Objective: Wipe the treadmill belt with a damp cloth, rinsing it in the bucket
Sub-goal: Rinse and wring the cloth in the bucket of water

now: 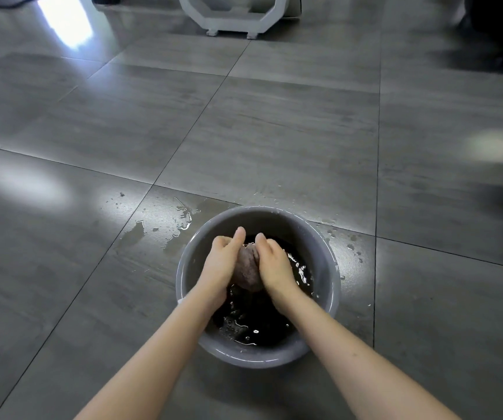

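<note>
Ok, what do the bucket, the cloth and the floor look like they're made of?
Bucket: probably plastic, smooth grey with a soft sheen along its rim. Cloth: a nubby pinkish-brown textile, possibly microfibre, wet and bunched. Floor: large grey tiles, likely ceramic or stone-look, semi-gloss, judging by reflections and thin joints.

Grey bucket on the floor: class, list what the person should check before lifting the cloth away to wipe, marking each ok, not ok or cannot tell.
1. Left hand and right hand both grip the bunched pinkish cloth: ok.
2. Cloth held within the rim of the round grey plastic bucket, so drips land inside: ok.
3. Dark water in the bucket: ok.
4. Grey tiled floor dry beside the bucket: not ok, water splashes lie there.
5. Cloth wrung to merely damp: cannot tell.
</note>
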A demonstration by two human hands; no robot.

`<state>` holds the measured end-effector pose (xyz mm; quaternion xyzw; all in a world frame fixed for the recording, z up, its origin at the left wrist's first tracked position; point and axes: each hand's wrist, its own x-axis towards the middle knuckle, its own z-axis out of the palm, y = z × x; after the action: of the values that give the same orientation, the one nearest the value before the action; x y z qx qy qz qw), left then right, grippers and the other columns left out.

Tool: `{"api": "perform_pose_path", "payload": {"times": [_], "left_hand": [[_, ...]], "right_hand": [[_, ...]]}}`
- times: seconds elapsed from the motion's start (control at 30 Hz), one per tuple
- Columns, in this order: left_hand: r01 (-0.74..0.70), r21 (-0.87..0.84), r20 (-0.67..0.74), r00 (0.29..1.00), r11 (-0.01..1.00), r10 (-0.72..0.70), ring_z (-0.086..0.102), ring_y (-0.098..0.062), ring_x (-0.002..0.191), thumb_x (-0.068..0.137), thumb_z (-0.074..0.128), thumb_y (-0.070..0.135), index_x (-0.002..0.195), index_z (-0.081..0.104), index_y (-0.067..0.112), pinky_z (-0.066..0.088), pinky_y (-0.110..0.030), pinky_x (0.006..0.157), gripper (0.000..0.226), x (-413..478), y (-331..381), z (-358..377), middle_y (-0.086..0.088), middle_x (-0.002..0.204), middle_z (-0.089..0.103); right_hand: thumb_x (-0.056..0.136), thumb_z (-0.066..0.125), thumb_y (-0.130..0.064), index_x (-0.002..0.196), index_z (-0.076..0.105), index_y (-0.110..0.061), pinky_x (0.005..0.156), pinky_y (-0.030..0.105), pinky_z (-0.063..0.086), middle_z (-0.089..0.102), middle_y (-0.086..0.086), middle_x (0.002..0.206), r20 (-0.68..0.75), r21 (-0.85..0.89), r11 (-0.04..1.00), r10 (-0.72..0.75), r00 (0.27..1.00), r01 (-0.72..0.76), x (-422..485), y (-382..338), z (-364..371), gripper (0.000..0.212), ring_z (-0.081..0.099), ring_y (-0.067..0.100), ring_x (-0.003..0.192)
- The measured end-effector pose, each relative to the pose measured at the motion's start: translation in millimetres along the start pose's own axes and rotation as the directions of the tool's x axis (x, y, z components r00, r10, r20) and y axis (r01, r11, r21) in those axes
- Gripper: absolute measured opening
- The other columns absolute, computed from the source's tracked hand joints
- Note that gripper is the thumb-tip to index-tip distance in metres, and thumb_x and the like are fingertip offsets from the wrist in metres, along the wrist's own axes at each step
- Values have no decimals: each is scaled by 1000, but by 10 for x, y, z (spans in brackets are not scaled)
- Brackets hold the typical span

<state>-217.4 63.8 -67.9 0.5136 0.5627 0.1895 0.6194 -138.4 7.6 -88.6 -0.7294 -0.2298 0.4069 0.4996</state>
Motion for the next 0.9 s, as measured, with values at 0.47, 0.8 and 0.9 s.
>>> {"api": "perform_pose_path", "payload": {"times": [0.47,0.8,0.9], "left_hand": [[2,-75,155,988,997,10,72,-19,77,61,84,11,101,58,18,55,-33,55,48,-102,380,-450,-2,93,70],[-21,116,-112,993,993,34,67,-7,75,35,80,48,84,61,31,53,-32,68,55,-101,397,-203,11,78,70],[17,29,-134,991,999,-13,64,4,68,45,89,38,84,59,29,46,-20,60,49,-142,396,-60,19,75,68]], "right_hand": [[101,36,-41,114,58,-4,55,40,58,65,17,92,503,-257,935,345,793,-244,219,-926,-752,45,69,27,71],[96,53,-29,95,65,-13,47,26,52,68,12,82,560,-99,960,273,782,-264,510,-703,-850,20,68,16,64],[92,59,-29,99,64,-17,58,37,59,66,7,86,451,-154,959,281,847,-236,451,-625,-901,15,67,19,74]]}}
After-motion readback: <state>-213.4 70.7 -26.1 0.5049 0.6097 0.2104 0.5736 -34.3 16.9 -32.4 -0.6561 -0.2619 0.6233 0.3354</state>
